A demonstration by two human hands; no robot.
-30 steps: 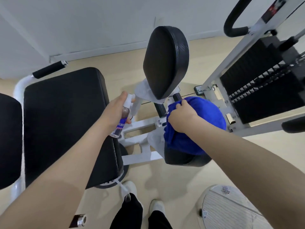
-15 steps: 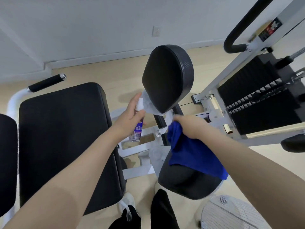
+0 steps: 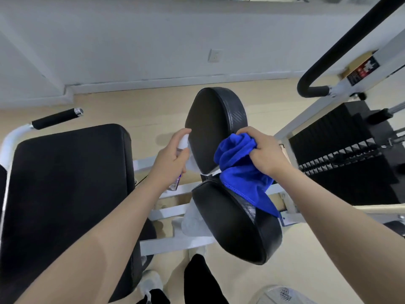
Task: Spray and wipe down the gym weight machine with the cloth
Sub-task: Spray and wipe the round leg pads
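Head view shows the left hand [image 3: 169, 160] gripping a small spray bottle [image 3: 180, 159] beside the upper round pad [image 3: 215, 130] while right-hand fingers [image 3: 252, 137] bunch the blue cloth [image 3: 238, 170] against it, so the wiping looks midway, seat pad [image 3: 65, 183] and frame likely left.

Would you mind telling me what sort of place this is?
Most likely a gym: a weight stack in a white frame, black padded cushions, and a foam-covered handle, on a pale floor by a plain wall.
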